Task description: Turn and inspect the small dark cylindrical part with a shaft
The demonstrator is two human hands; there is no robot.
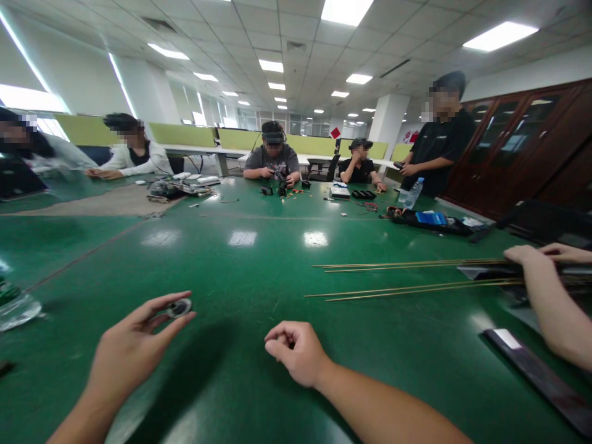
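Between thumb and fingers, my left hand (132, 351) holds a small round silvery piece with a dark centre (179, 308), raised above the green table (259, 277). What kind of part it is cannot be made out. Over the table to its right, my right hand (298, 351) is closed, with fingers curled in against the thumb. Whatever may lie inside that hand is hidden, and only a dark gap shows between the fingers.
Long thin brass-coloured rods (398, 288) reach in from the right, near another person's hands (531, 254). A dark flat strip (531, 370) lies at the lower right, a bottle (16, 305) at the left edge. Several people sit or stand around the far side, among electronics (169, 188).
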